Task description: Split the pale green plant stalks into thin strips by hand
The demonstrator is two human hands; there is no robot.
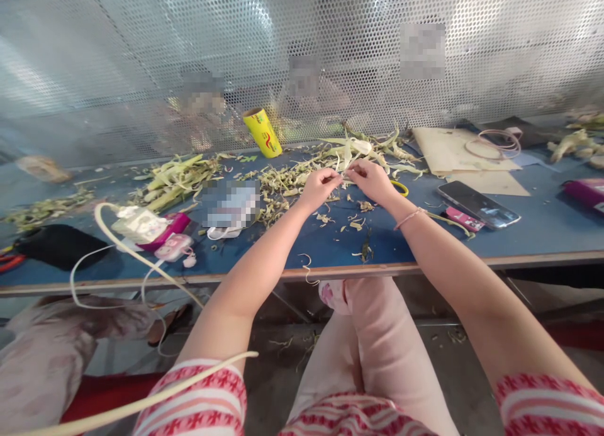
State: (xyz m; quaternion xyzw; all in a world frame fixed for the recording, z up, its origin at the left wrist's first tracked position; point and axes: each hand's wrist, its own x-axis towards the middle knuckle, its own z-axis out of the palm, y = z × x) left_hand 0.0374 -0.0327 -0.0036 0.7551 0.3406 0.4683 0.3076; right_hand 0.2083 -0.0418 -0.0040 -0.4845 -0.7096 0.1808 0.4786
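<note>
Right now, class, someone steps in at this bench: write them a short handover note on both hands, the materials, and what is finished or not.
Left hand and right hand: both pinch a small pale plant strip between them, above the blue table.
Materials: unpeeled green stalks lie far left; husk heap behind the hands; yellow roll at the mesh wall.
Done: trimmings scattered around.
Left: the stalk pile looks untouched.

A flat blue worktop is seen, strewn with pale green leaf strips. A yellow cylindrical roll with red print is seen. Red-and-white patterned sleeves are worn.
</note>
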